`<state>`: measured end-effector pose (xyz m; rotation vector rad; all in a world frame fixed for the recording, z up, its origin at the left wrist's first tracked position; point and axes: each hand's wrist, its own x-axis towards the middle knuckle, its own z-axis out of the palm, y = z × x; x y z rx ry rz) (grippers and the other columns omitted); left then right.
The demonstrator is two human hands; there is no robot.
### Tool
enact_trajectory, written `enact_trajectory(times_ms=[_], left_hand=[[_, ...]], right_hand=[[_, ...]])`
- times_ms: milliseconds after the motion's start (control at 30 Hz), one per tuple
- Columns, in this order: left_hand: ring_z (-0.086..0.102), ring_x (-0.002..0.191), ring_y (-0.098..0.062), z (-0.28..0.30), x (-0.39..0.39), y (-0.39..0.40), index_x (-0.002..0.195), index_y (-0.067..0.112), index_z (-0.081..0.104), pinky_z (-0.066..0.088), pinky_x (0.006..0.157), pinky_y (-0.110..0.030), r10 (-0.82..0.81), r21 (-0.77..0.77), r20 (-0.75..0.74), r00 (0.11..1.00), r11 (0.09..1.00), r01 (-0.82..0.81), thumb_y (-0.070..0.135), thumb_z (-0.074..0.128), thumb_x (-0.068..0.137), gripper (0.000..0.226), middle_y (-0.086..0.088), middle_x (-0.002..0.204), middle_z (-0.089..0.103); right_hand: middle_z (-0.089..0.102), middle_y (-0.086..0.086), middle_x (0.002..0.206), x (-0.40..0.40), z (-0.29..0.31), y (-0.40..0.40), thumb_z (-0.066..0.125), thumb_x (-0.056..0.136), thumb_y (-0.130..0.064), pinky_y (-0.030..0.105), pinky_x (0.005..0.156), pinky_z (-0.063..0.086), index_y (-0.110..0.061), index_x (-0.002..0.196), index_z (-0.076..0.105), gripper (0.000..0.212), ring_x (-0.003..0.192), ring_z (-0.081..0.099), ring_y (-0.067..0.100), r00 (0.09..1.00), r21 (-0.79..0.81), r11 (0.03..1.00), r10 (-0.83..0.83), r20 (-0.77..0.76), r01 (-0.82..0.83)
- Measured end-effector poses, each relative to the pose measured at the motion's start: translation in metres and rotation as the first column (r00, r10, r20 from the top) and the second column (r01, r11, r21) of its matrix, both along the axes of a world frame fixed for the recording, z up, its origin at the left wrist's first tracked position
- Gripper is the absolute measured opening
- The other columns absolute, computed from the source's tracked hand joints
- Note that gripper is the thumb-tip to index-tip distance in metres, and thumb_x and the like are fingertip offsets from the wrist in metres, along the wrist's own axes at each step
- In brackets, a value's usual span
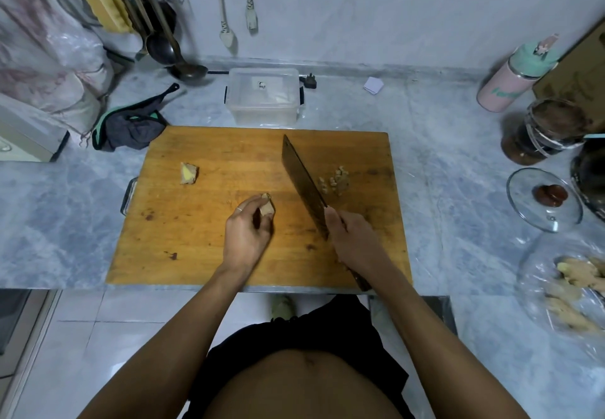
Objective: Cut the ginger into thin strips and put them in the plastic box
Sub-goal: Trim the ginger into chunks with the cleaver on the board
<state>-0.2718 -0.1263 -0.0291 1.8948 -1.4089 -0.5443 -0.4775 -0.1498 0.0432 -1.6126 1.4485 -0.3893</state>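
Ginger piece (267,208) pinched in left hand (246,232) fingers; right hand (352,238) fingers grip cleaver (303,179), blade pointing away-left

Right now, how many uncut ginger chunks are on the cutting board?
2: one ginger chunk lies free at the board's left; the other chunk is pinched by the left hand mid-board.

On my cutting board (203,222): two ginger chunks (189,173), one heap of strips (335,180), one cleaver (302,183); behind it, one plastic box (263,96).
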Motion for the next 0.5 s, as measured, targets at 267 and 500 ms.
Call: enact_trajectory(times_ms=[267,500], left_hand=[[0.061,0.106,-0.025,0.005,0.015,0.001,0.111,0.01,0.07,0.048,0.087,-0.028,0.11,0.099,0.035,0.993,0.989,-0.113,0.031,0.077,0.084,0.036,-0.008,0.117,0.067],[0.061,0.109,-0.024,0.003,0.017,0.009,0.117,0.01,0.068,0.045,0.09,-0.025,0.161,0.099,0.007,0.987,0.982,-0.161,0.033,0.076,0.085,0.04,-0.008,0.119,0.067]], right_hand=[[0.052,-0.003,0.063,0.021,0.003,0.013,0.033,0.107,-0.045,0.036,0.061,0.046,-0.019,0.073,0.05,0.047,0.055,0.051,0.013,0.996,0.075,0.993,0.086,0.026,-0.087],[0.055,-0.003,0.065,0.028,0.007,0.017,0.033,0.107,-0.043,0.03,0.064,0.045,-0.025,0.071,0.049,0.044,0.057,0.052,0.011,0.99,0.077,0.988,0.134,0.036,-0.136]])
